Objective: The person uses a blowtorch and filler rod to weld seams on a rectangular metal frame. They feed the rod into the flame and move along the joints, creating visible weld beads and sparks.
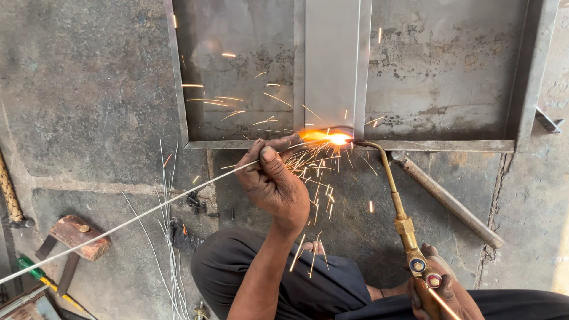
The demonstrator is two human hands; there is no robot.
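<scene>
Dull steel frame (349,144), brass torch (398,204)

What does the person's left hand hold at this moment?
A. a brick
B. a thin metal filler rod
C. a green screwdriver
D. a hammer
B: the left hand grips a thin metal filler rod that runs from the lower left up to the glowing joint on the steel frame, while the right hand holds the brass torch.

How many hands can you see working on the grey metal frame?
2. The left hand pinches a thin wire filler rod near the glowing joint; the right hand, bottom right, grips the brass torch. None looks hidden.
</scene>
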